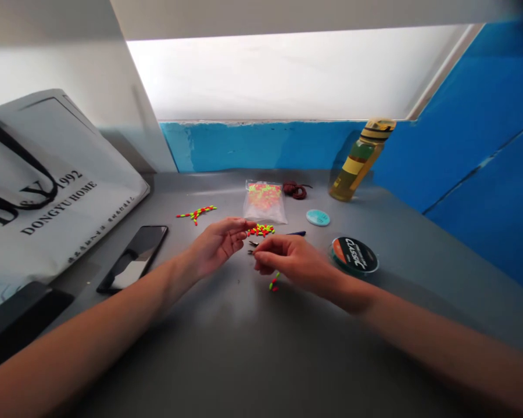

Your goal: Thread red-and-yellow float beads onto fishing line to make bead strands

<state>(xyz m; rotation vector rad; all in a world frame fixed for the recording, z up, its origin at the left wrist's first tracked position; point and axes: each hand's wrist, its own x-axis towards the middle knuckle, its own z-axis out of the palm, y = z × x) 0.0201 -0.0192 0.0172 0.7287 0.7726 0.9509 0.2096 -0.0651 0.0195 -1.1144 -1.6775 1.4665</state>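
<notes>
My left hand [220, 247] has its palm turned inward and its fingers stretched out, with the fingertips at the edge of a small pile of red and yellow-green float beads [262, 230]. To its right, my right hand [290, 258] is closed in a pinch, thumb against fingers. What it holds is too small to make out. A few similar red and yellow-green beads [274, 284] show just below the right hand; I cannot tell whether they hang or lie. The metal jaws of a small cutting tool [253, 244] and its blue handle show behind that hand.
Behind the pile lies a clear bag of beads [265, 200], beside a dark red cord [295, 190]. More beads [196, 214] lie left. A phone [135, 258], a white bag [61, 180], a line spool [355, 255], a blue disc [318, 217] and a yellow bottle [359, 162] stand around.
</notes>
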